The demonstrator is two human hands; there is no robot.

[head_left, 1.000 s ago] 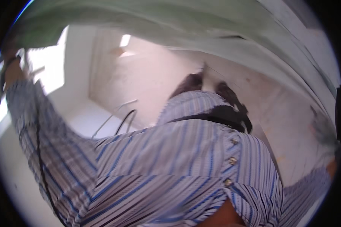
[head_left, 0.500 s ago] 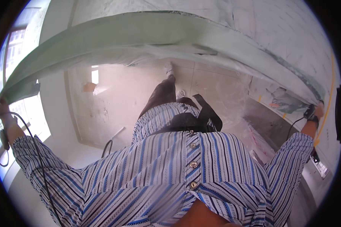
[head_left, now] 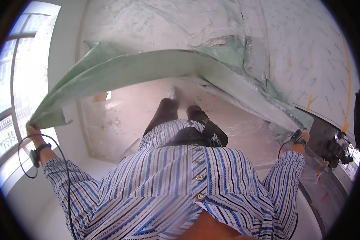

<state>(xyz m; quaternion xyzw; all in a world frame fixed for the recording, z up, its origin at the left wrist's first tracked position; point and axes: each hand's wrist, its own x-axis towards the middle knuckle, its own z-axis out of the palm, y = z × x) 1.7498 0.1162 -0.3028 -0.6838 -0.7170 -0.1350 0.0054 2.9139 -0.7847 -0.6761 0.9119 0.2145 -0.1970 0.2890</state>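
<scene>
A long, dusty, pale green protective sheet (head_left: 148, 66) is stretched in an arch across the space in front of me. Its left end is gripped by my left hand (head_left: 34, 130), closed near the window side. At the other end my right hand (head_left: 304, 136) is closed around the sheet's edge, with the fingers partly hidden. The middle of the sheet bows upward, and folds hang along its right half. Beyond it, part of the green material trails onto the floor. Dark bands with cables sit on both my wrists.
A bright window (head_left: 28, 64) is at the left beside a white wall. White printed sheeting (head_left: 308, 52) with yellow tape lies at the right. Dusty tiled floor (head_left: 120, 132) shows under my feet. Clear plastic wrap (head_left: 320, 180) and dark equipment (head_left: 338, 152) are at the lower right.
Both hands have come inward and lower, still holding the sheet. The sheet's middle has dropped, showing more floor covering beyond it. My feet have shifted.
</scene>
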